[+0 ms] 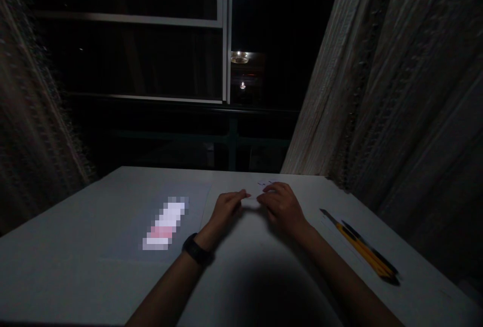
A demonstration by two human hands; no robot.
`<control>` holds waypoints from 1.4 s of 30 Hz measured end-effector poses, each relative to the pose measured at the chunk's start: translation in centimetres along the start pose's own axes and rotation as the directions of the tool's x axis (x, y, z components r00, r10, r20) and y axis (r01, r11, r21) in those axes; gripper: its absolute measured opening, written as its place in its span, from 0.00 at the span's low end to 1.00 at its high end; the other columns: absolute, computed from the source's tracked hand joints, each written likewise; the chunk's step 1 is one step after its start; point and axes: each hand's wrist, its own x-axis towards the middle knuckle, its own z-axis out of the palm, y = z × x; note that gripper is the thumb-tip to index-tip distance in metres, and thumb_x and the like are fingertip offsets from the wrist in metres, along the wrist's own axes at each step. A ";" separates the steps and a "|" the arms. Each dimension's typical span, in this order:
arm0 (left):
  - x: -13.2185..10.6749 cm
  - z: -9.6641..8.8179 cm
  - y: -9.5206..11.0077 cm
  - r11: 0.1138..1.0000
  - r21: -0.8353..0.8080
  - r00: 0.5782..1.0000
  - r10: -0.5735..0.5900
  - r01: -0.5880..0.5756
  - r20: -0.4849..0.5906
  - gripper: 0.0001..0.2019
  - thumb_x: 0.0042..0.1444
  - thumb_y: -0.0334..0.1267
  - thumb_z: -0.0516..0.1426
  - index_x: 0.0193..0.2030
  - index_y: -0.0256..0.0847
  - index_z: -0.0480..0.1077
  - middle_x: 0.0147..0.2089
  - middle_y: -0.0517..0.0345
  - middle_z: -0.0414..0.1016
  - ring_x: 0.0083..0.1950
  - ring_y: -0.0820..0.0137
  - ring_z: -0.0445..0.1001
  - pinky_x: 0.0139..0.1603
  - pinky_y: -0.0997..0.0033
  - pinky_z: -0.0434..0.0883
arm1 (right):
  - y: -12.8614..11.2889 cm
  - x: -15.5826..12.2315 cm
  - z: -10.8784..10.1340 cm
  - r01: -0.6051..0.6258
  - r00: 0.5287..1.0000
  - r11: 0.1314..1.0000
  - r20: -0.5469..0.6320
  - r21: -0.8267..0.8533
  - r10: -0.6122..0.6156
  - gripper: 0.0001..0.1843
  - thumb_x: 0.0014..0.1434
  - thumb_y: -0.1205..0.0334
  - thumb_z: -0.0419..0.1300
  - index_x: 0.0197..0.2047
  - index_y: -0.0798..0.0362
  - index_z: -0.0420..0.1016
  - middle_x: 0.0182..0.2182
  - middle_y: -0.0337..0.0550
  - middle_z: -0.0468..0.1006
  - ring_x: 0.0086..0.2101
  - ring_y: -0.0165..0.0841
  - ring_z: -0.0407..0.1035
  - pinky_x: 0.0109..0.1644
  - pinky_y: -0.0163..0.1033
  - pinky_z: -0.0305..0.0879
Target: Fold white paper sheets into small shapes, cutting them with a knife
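A small white piece of paper [253, 198], pale against the table, spans the gap between my two hands. My left hand [227, 207], with a dark watch [196, 249] on its wrist, pinches the paper's left end between thumb and fingers. At the other end my right hand [284, 208] has its fingers curled and closed on the paper. Dark pen-like marks show just beyond the right fingertips; whether they are on this same paper I cannot tell. Dim light hides the paper's exact shape and folds.
On the right of the white table [241, 287] lie a yellow utility knife [360, 249] and a dark slender tool beside it. A larger sheet [126, 244] lies left, under a bright pixelated object [166, 224]. Curtains [320, 95] flank a dark window behind.
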 end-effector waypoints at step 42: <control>-0.6 0.4 1.5 0.992 -0.077 0.994 -0.096 0.099 0.042 0.15 0.39 0.45 0.65 0.21 0.32 0.74 0.24 0.50 0.75 0.26 0.70 0.71 0.29 0.73 0.65 | 1.0 -0.8 -2.5 -0.462 0.886 0.576 0.378 0.675 0.268 0.08 0.51 0.59 0.60 0.31 0.50 0.80 0.34 0.44 0.79 0.37 0.38 0.71 0.45 0.41 0.63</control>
